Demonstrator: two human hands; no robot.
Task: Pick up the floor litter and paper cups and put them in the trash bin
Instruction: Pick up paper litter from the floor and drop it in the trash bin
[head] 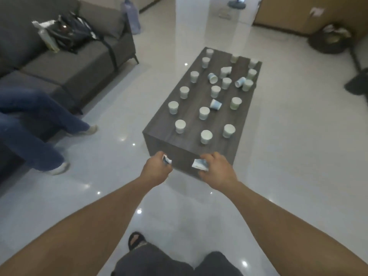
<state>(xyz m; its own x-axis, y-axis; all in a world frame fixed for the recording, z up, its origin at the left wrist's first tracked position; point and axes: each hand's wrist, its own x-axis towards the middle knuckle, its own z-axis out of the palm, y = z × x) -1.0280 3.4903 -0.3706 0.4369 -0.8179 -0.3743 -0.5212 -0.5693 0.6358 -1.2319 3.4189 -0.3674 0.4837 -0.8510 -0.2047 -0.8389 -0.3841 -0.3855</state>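
Both my arms reach forward over the glossy white floor, just short of the near end of a low dark wooden table (159, 137). My left hand (156, 170) is shut on a crumpled paper cup (166, 160). My right hand (216, 169) is shut on another crushed paper cup (199, 164). Several white paper cups stand on the table top, such as one near the front edge (206, 136); a few blue-printed ones lie tipped over (215, 104). A dark round trash bin (328, 41) with litter in it sits at the far right by the wall.
A grey sofa (79, 62) with a black bag (69, 33) lines the left. A seated person's legs in jeans (43, 124) stretch onto the floor at left. A large water bottle (131, 16) stands beyond the sofa. Someone's dark shoe (357, 82) shows at the right edge.
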